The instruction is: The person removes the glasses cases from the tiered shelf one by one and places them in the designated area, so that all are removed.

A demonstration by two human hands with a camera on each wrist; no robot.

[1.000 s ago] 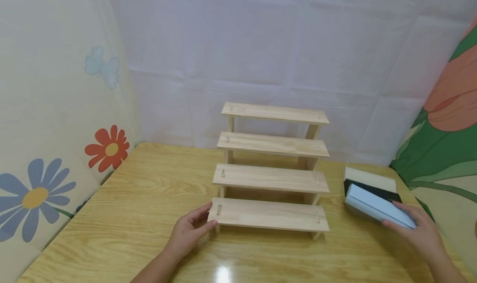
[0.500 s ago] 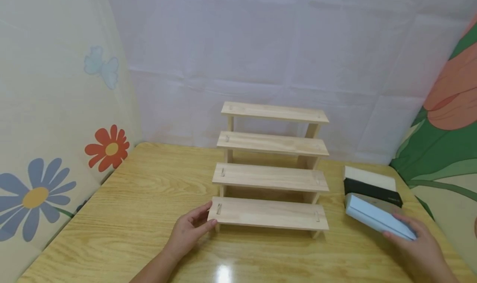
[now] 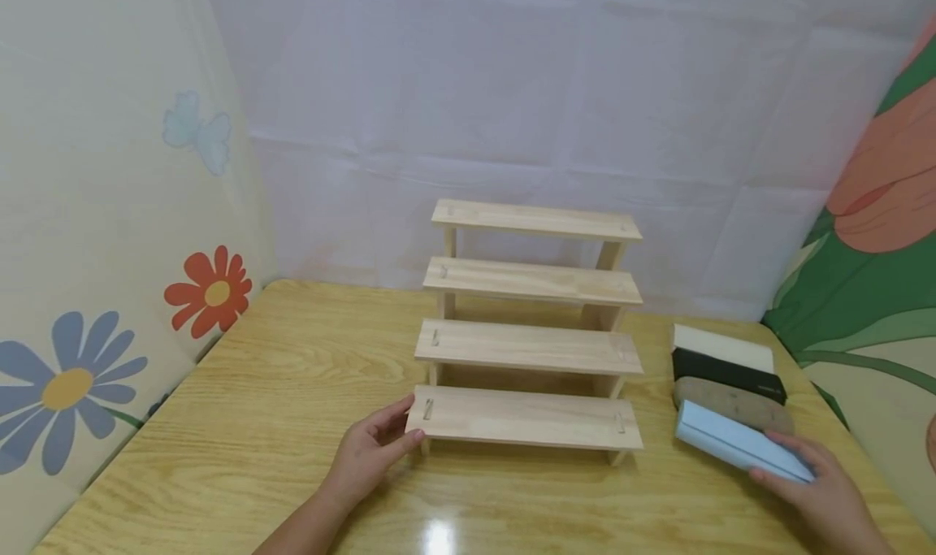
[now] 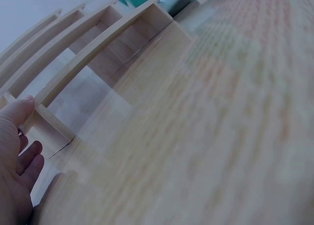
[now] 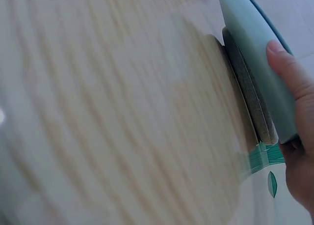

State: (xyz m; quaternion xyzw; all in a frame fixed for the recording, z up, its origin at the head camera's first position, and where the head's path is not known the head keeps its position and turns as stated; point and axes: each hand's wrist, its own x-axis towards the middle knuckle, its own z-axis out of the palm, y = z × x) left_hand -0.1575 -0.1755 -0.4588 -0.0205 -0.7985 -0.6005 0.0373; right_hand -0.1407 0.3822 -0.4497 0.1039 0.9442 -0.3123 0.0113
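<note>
A wooden stepped rack (image 3: 526,417) with several shelves stands on the table. My left hand (image 3: 373,453) grips the left end of its lowest shelf, thumb at the front corner; in the left wrist view the thumb (image 4: 20,109) lies against the wood. To the right, my right hand (image 3: 819,482) pinches the right end of a light blue glasses case (image 3: 738,441) between thumb and fingers. Directly behind that case lies a grey-brown case (image 3: 731,402). The right wrist view shows the blue case (image 5: 255,58) tilted, close against the grey one (image 5: 250,87).
A black case (image 3: 727,374) and a white case (image 3: 722,346) lie in a row behind the grey-brown one, right of the rack. A pale cloth (image 3: 512,92) hangs behind the table (image 3: 314,360). Flower-printed sheets stand at both sides.
The right hand has brought the blue case down and toward the front, uncovering the grey-brown and black cases behind it. My left hand has stayed on the rack.
</note>
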